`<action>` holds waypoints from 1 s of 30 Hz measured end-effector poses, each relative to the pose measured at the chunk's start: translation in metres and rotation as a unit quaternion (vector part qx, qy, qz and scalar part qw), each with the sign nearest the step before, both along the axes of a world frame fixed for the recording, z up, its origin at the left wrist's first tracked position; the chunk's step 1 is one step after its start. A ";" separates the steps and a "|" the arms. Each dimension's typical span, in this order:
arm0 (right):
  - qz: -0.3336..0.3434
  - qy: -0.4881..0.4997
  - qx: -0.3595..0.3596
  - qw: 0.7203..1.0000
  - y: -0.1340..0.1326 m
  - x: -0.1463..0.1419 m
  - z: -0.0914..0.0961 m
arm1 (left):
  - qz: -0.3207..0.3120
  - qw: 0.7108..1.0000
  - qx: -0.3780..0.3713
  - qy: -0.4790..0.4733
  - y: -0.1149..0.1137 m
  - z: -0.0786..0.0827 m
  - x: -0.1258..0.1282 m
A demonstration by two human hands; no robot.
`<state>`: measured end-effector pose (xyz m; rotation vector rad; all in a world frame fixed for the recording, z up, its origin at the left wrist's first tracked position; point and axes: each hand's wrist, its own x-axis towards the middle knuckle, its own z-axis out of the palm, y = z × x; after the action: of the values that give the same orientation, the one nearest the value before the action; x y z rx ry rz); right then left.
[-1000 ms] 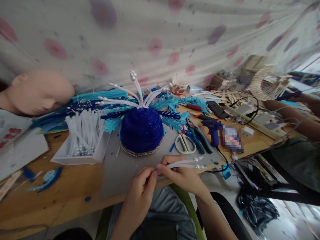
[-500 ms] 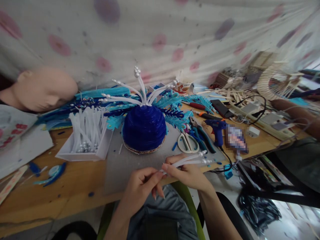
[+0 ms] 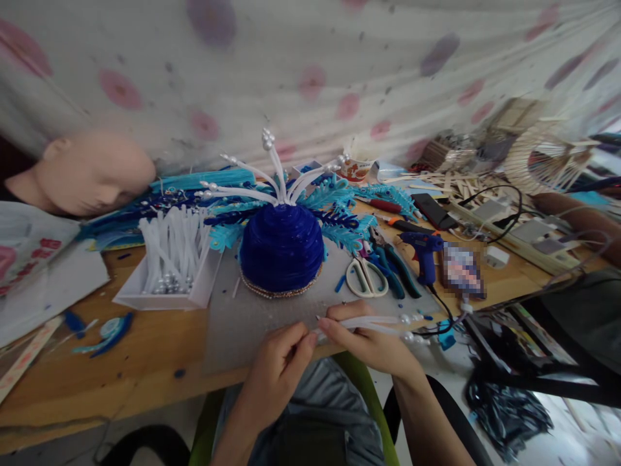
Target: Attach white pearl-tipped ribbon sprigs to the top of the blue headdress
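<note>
White fuzzy stems with pearl beads lie across my right hand, whose fingers are closed on them; the beaded ends point right. My left hand pinches the stems' other ends, its fingertips close to the right thumb. Both hands are over the table's front edge. Beyond them stands a dark blue domed headdress with a beaded rim. White pearl-tipped stems fan up from its top, and turquoise feather-like pieces spread at its sides. A white box to the left holds many similar stems.
White-handled scissors, pliers and a blue glue gun lie to the right. A mannequin head rests at back left. Another person's arm reaches in at far right, near a power strip.
The beaded ends of the held stems have swung down and right. My left fingers have curled in more tightly. The whole view has shifted slightly.
</note>
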<state>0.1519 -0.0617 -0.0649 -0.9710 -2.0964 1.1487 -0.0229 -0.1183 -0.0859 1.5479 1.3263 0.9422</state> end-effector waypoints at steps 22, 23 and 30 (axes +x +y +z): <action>-0.074 0.146 -0.346 0.924 -0.009 -0.012 -0.004 | 0.019 0.871 0.397 0.290 0.004 -0.011 -0.003; -0.073 0.146 -0.345 0.924 -0.009 -0.013 -0.004 | 0.021 0.876 0.394 0.278 0.004 -0.012 -0.003; -0.094 0.101 -0.276 0.951 -0.009 -0.018 -0.002 | 0.008 0.973 0.203 0.114 -0.001 -0.015 0.000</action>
<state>0.1344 -0.0706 -0.0665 -1.2077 -1.5062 1.6941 -0.0225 -0.1196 -0.1005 2.0086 1.3617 1.1229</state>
